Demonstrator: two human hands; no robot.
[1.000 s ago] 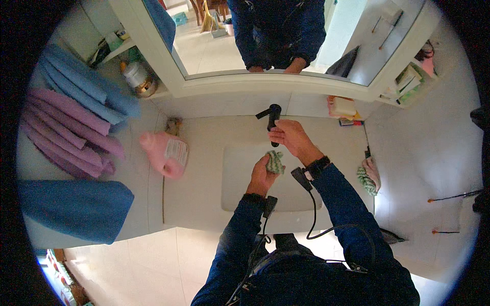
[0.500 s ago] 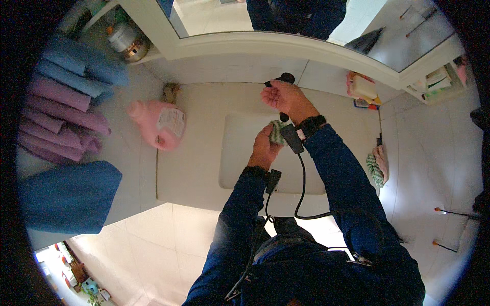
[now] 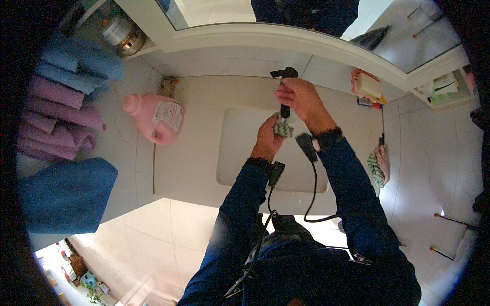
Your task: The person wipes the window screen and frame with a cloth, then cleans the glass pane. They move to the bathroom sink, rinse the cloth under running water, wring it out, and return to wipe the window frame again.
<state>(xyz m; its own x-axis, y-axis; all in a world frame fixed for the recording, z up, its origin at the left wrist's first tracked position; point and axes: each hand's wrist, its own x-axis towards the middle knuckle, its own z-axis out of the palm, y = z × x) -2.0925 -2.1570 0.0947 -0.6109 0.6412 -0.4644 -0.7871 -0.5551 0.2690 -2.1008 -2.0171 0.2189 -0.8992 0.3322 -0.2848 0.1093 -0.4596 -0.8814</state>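
My left hand is closed on a green-and-white striped cloth, held over the white sink basin right below the spout. A bright streak, seemingly water, shows between spout and cloth. The black faucet stands at the basin's back edge, its lever pointing left. Across the upper part of the faucet lies my right hand, its fingers loosely extended leftward with nothing gripped in them. Both wrists carry dark bands with small black cabled devices.
A pink jug stands on the counter at the left. Farther left hang blue towels and pink ones. Soap on a holder sits at the back right, below the mirror cabinet's frame. Another green-striped cloth hangs on the right.
My right hand has come down and right from the faucet's lever, which is now in plain view. A bright streak now shows at the spout. The striped cloth remains in my left hand.
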